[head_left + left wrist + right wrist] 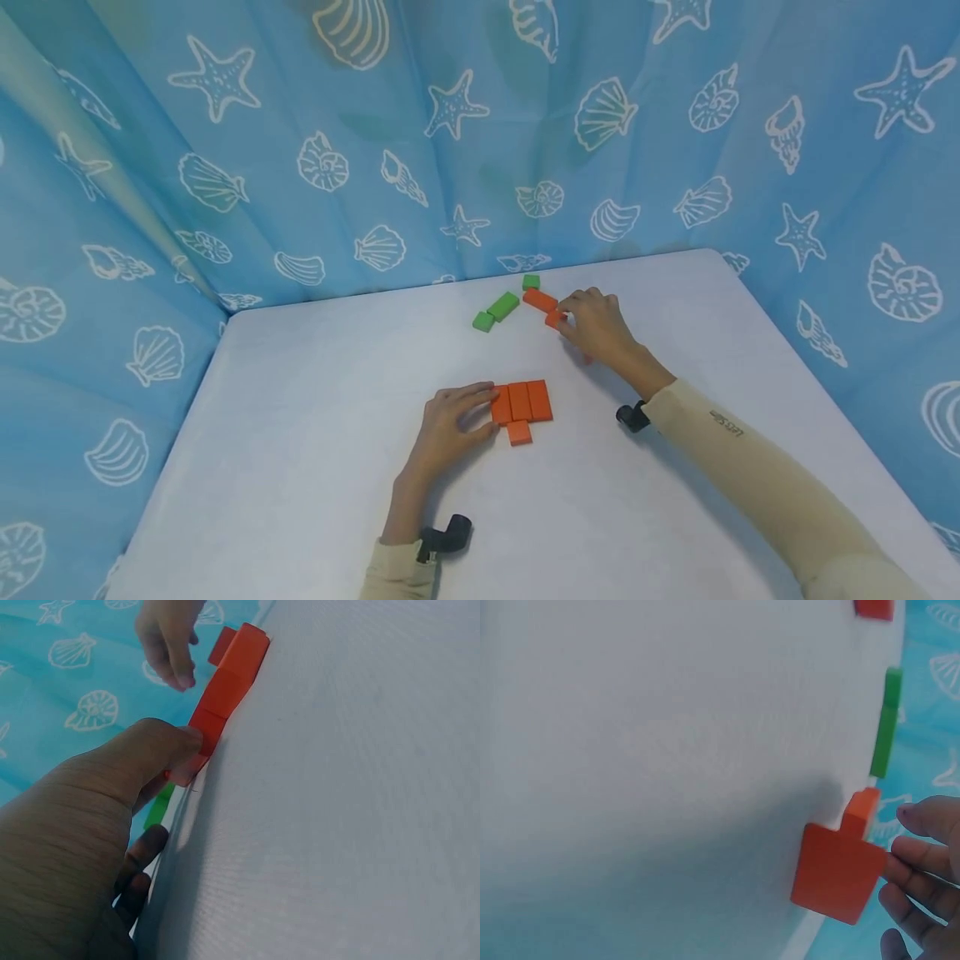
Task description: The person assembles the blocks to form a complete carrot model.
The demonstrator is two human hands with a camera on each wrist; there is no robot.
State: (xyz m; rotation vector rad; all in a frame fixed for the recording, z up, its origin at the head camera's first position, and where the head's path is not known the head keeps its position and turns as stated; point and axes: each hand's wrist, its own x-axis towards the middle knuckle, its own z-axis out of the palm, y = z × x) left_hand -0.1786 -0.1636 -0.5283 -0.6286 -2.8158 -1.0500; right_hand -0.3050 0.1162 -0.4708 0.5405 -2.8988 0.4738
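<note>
My left hand (450, 425) rests at the left end of a row of orange blocks (520, 402), laid side by side. Its thumb and a finger pinch the ends of the leftmost block (500, 406). A smaller orange block (519, 432) lies against the row's near side. Farther back, my right hand (600, 327) hovers by a small orange block (554, 319), its fingers loosely bent and apart in the right wrist view. A longer orange block (540, 301) lies beside that one. Another orange block (838, 874) is mostly hidden under the right wrist in the head view.
Green blocks, one long (503, 306) and two small, one nearer (483, 322) and one farther (531, 282), lie toward the back of the white table (315, 433). A blue curtain (450, 167) with shell prints hangs behind and at both sides.
</note>
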